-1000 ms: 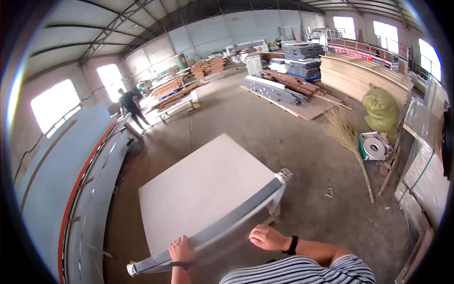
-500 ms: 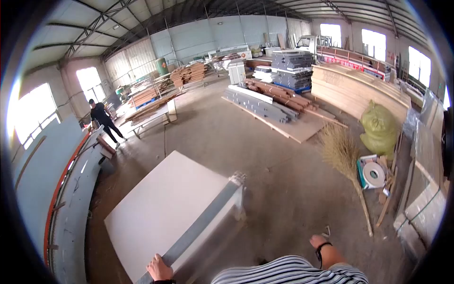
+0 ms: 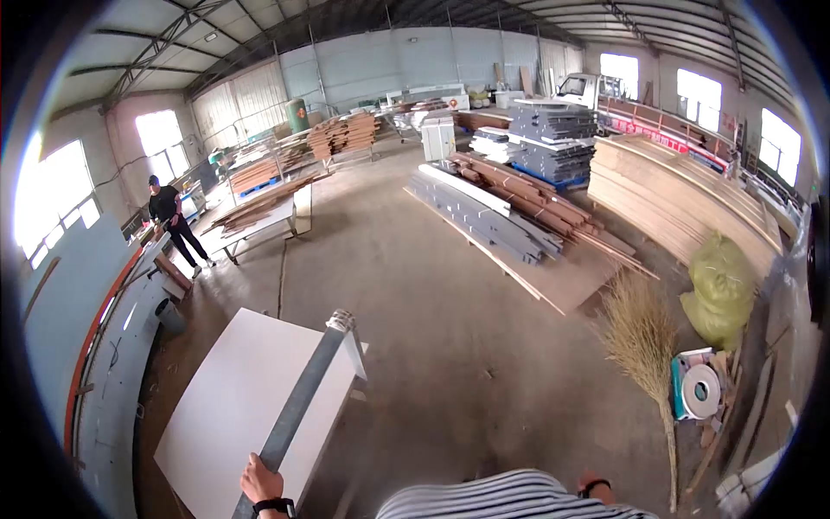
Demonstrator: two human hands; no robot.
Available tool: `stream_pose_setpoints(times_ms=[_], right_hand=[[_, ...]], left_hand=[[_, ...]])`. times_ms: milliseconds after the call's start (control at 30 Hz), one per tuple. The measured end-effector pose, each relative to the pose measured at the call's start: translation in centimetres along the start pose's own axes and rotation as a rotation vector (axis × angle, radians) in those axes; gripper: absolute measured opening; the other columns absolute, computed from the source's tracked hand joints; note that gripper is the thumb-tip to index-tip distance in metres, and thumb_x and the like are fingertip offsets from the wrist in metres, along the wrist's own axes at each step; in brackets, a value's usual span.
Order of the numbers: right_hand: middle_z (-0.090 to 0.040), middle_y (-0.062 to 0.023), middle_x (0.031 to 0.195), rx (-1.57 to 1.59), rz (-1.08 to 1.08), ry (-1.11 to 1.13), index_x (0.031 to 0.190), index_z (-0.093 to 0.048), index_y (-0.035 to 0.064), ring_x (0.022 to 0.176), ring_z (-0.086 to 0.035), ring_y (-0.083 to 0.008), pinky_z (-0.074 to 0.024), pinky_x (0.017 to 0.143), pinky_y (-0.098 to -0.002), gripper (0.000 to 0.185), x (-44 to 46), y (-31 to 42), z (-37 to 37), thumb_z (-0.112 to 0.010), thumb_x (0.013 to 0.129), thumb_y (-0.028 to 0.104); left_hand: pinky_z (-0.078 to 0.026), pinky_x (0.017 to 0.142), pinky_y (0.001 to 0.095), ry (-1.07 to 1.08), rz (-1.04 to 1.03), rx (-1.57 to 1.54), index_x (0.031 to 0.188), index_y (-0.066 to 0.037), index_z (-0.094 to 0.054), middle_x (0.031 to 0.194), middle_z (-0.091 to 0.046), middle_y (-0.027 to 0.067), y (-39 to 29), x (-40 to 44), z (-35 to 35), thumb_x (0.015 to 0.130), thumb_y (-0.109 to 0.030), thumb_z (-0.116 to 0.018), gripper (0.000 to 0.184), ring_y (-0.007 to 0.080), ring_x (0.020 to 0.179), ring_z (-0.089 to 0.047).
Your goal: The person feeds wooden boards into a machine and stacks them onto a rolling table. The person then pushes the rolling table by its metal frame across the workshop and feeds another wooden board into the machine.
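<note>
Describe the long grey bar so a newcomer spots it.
Start at the big white board, lower left. The long grey bar slants across it, under the left hand. Unlike the board, it is narrow, with a pale far end.

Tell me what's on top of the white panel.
A long grey bar runs across the white panel, with the left hand gripping it. Whatever lies directly beneath the bar and hand is covered and can't be seen.

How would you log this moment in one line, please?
left hand: gripping grey bar; right hand: off grey bar; grey bar: over white panel
</note>
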State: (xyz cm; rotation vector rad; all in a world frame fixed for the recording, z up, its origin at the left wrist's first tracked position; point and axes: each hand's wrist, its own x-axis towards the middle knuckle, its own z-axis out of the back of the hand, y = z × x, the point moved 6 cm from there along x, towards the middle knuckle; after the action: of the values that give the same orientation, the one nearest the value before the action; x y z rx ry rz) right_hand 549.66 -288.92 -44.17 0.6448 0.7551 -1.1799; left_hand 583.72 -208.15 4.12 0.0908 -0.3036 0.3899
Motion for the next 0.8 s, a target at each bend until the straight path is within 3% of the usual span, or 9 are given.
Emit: stream_pose_setpoints(times_ms=[33,100,167,333,433,533,633,733,800], right_hand=[[-0.071,-0.0214,0.093,0.249,0.027,-0.13,0.094,-0.072,0.0017,0.091,-0.068,-0.0341,-0.0535,0.08,-0.0472,0.038,-0.2,5.4,2.8,-0.049,0.095,0.032],[-0.07,-0.0229,0.101,-0.086,0.585,-0.359,0.099,-0.071,0.0006,0.097,-0.066,-0.039,-0.0521,0.083,-0.0487,0.038,-2.7,20.7,10.1,-0.05,0.095,0.033],[-0.069,-0.0229,0.1,-0.167,0.755,-0.33,0.098,-0.071,0.0026,0.097,-0.064,-0.0436,-0.0507,0.084,-0.0497,0.038,-7.4,33.8,16.6,-0.055,0.093,0.036],[-0.071,-0.019,0.096,0.116,1.105,-0.139,0.101,-0.067,0.0023,0.087,-0.068,-0.0356,-0.0518,0.076,-0.0432,0.031,-5.6,60.0,26.3,-0.061,0.094,0.032],[-0.07,-0.02,0.096,0.081,1.137,-0.332,0.1,-0.067,0.0024,0.09,-0.068,-0.0353,-0.052,0.077,-0.0433,0.031,-5.1,70.7,33.0,-0.06,0.094,0.032],[-0.07,-0.0207,0.097,0.104,1.034,-0.258,0.097,-0.067,0.0011,0.094,-0.067,-0.0375,-0.0521,0.08,-0.0444,0.031,-0.1,77.6,37.7,-0.06,0.094,0.031],[-0.071,-0.0153,0.078,0.02,0.786,-0.364,0.09,-0.068,0.0042,0.073,-0.069,-0.028,-0.0523,0.067,-0.0405,0.028,8.7,77.0,39.0,-0.057,0.091,0.029],[-0.068,-0.0158,0.073,-0.106,0.569,-0.371,0.084,-0.066,0.0035,0.064,-0.065,-0.0244,-0.0499,0.061,-0.0395,0.027,24.7,72.8,37.2,-0.054,0.09,0.026],[-0.068,-0.0148,0.083,-0.079,0.336,-0.16,0.092,-0.067,0.005,0.074,-0.065,-0.0243,-0.0501,0.067,-0.0399,0.026,25.2,71.9,37.8,-0.053,0.092,0.027]], left_hand=[[-0.054,0.075,0.0479,0.011,0.027,0.015,0.099,-0.004,-0.055,0.085,-0.068,0.0191,-1.8,1.8,-0.3,0.072,-0.005,-0.063,0.028,0.0391,0.084,-0.068],[-0.054,0.076,0.0479,0.019,0.08,0.031,0.1,-0.003,-0.055,0.087,-0.069,0.0207,-5.7,6.1,-1.1,0.073,-0.004,-0.062,0.027,0.0398,0.085,-0.069],[-0.055,0.078,0.0473,0.039,0.115,0.044,0.101,-0.003,-0.056,0.089,-0.069,0.0212,-8.6,10.2,-2.3,0.074,-0.004,-0.061,0.027,0.0397,0.087,-0.069],[-0.055,0.079,0.0455,0.041,0.253,0.073,0.104,-0.002,-0.057,0.091,-0.07,0.0198,-17.1,19.5,-5.3,0.077,-0.005,-0.059,0.027,0.038,0.089,-0.069],[-0.055,0.079,0.0445,-0.014,0.284,0.09,0.107,-0.002,-0.057,0.092,-0.07,0.0186,-21.8,25.5,-8.4,0.08,-0.004,-0.056,0.027,0.0361,0.088,-0.069],[-0.055,0.08,0.0445,0.025,0.361,0.092,0.115,-0.001,-0.057,0.093,-0.07,0.0185,-26.7,33.1,-11.3,0.082,-0.004,-0.054,0.033,0.036,0.09,-0.069],[-0.055,0.081,0.0445,0.131,0.465,0.08,0.133,-0.001,-0.054,0.094,-0.071,0.0183,-31.6,38.7,-11.9,0.086,-0.007,-0.052,0.047,0.0355,0.092,-0.069],[-0.055,0.082,0.0443,0.099,0.525,0.083,0.13,-0.001,-0.055,0.094,-0.071,0.0189,-36.4,45.7,-14.3,0.087,-0.007,-0.05,0.043,0.0356,0.092,-0.069],[-0.056,0.08,0.0461,0.043,0.545,0.104,0.112,-0.004,-0.055,0.092,-0.07,0.0194,-38.8,50.6,-16.6,0.086,-0.006,-0.053,0.026,0.037,0.09,-0.069]])
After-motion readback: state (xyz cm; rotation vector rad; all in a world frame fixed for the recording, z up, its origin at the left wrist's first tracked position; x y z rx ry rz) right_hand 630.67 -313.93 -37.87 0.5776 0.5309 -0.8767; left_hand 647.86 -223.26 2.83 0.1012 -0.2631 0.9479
